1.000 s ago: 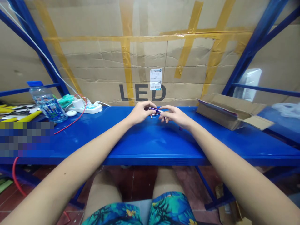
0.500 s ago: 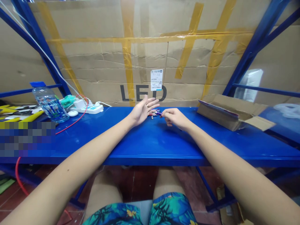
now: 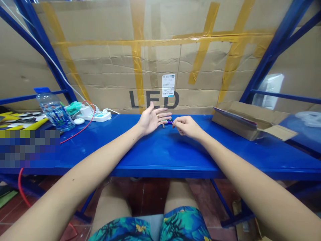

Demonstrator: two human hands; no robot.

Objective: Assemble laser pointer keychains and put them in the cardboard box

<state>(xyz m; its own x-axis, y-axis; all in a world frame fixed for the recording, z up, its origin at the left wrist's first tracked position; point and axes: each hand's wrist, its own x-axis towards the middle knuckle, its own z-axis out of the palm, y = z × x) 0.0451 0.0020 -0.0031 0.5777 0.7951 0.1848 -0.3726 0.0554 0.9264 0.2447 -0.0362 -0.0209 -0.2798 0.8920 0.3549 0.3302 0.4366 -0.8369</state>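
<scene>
My left hand point(image 3: 149, 121) is open above the blue tabletop point(image 3: 160, 152), palm turned up toward me and fingers stretched to the right. My right hand point(image 3: 188, 126) is closed in a pinch on a slim purple pen-like stick point(image 3: 170, 123), held sideways. The stick's left end lies close by my left fingertips; I cannot tell if they touch. Behind the fingers is a small bunch of thin pen-like pieces point(image 3: 164, 126) with shiny ends, mostly hidden by my left hand.
An open cardboard box point(image 3: 235, 124) stands on the right. To the left are a water bottle point(image 3: 54, 108), a white power strip point(image 3: 101, 115) and a red cable point(image 3: 84, 129). A large taped cardboard sheet point(image 3: 107, 73) rises behind the table, between blue frame posts.
My left hand has turned slightly, its fingers a bit lower and thumb more upright. More of the purple stick shows at my right fingertips.
</scene>
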